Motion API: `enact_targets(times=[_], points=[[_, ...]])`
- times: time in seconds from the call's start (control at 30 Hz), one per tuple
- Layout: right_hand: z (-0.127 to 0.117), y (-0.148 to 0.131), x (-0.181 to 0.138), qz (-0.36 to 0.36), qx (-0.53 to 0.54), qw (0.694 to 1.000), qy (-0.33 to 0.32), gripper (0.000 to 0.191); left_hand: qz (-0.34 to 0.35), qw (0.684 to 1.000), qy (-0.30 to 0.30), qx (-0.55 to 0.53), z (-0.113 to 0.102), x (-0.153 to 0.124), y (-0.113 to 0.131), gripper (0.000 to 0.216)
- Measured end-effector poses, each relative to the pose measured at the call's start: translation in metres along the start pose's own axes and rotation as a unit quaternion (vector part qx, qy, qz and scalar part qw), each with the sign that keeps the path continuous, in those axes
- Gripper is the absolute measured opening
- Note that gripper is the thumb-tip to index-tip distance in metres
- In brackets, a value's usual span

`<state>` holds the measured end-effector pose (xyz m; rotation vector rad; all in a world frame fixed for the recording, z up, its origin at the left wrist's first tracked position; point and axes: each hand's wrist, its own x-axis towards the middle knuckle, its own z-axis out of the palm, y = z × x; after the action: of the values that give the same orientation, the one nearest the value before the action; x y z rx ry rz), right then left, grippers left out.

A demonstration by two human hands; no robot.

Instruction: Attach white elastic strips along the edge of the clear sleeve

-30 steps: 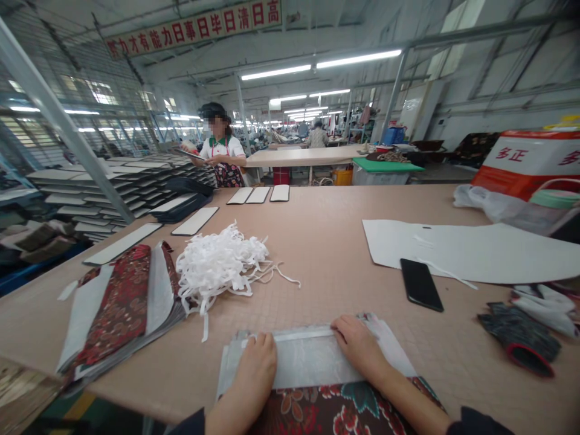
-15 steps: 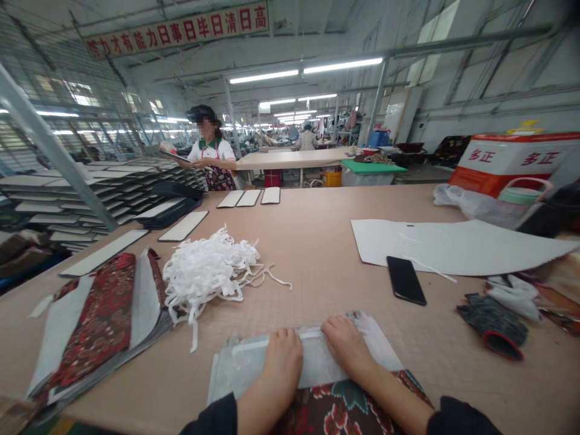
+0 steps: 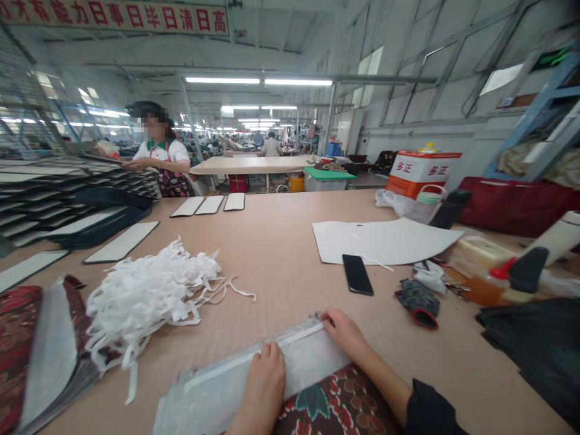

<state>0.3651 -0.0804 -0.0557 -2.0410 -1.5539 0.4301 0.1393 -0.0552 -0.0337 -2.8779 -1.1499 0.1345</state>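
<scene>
- A wide, tan-covered table (image 3: 272, 241) carries everything; the view has swung right since half a second ago.
- At its near edge lies dark-brown floral fabric (image 3: 335, 399) with a smooth pale-grey backing (image 3: 303, 362), slanting more now.
- Towards the left edge, a tangled heap of thin white strips (image 3: 149, 290) lies loose, apparently not yet used.
- The left hand (image 3: 265, 380) rests bent-fingered on the backing; the right hand (image 3: 342, 332) touches its far right corner, the two now further apart. Whether either pinches, I cannot tell.
- One narrow white band (image 3: 217, 370) already lines the backing's far edge; whether fastened is unclear.
</scene>
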Motion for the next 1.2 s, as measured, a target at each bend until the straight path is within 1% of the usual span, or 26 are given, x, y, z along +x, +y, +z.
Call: enact_targets(times=[0.17, 0.43, 0.6, 0.73, 0.8, 0.87, 0.9, 0.93, 1.0, 1.03, 1.07, 1.1, 1.13, 1.2], points=[[0.004, -0.002, 0.001, 0.032, -0.007, 0.999, 0.015, 0.014, 0.003, 0.999, 0.028, 0.016, 0.002, 0.004, 0.005, 0.047], [0.005, 0.002, 0.002, 0.051, -0.022, 0.998, 0.018, 0.016, -0.004, 1.000, 0.012, 0.021, 0.001, 0.006, 0.008, 0.043], [0.005, 0.000, 0.008, 0.065, -0.049, 0.997, -0.006, 0.018, 0.002, 1.000, 0.018, 0.020, 0.002, 0.005, 0.007, 0.043], [-0.001, 0.006, 0.012, 0.074, -0.035, 0.996, -0.020, 0.016, -0.008, 1.000, 0.022, 0.021, 0.006, 0.005, 0.007, 0.042], [-0.001, 0.008, 0.011, 0.065, -0.045, 0.997, -0.008, 0.015, -0.011, 0.999, 0.029, 0.016, 0.007, 0.004, 0.006, 0.041], [0.004, 0.003, 0.005, 0.045, -0.097, 0.994, 0.034, 0.017, -0.013, 1.000, 0.023, 0.002, 0.006, 0.004, 0.007, 0.041], [0.009, -0.003, 0.001, 0.020, -0.127, 0.990, 0.059, 0.019, -0.018, 1.000, 0.015, -0.007, 0.005, 0.004, 0.007, 0.041], [0.015, -0.010, -0.005, -0.021, -0.151, 0.985, 0.077, 0.020, -0.021, 1.000, 0.007, -0.015, 0.004, 0.005, 0.008, 0.040], [0.029, -0.026, -0.018, -0.134, -0.167, 0.974, 0.077, 0.022, -0.025, 0.999, -0.004, -0.028, 0.001, 0.004, 0.009, 0.040], [0.034, -0.033, -0.024, -0.188, -0.162, 0.967, 0.061, 0.024, -0.026, 0.999, -0.007, -0.033, -0.001, 0.003, 0.009, 0.040], [0.037, -0.038, -0.030, -0.226, -0.156, 0.961, 0.042, 0.024, -0.028, 0.999, -0.010, -0.034, -0.002, 0.001, 0.007, 0.040], [0.037, -0.039, -0.034, -0.244, -0.151, 0.958, 0.023, 0.025, -0.033, 0.999, -0.014, -0.034, -0.002, -0.003, 0.003, 0.040], [0.035, -0.037, -0.037, -0.245, -0.146, 0.958, 0.009, 0.025, -0.040, 0.999, -0.019, -0.030, -0.001, -0.008, -0.003, 0.041], [0.025, -0.024, -0.039, -0.223, -0.136, 0.965, -0.003, 0.027, -0.060, 0.998, -0.031, -0.018, 0.005, -0.026, -0.023, 0.045]])
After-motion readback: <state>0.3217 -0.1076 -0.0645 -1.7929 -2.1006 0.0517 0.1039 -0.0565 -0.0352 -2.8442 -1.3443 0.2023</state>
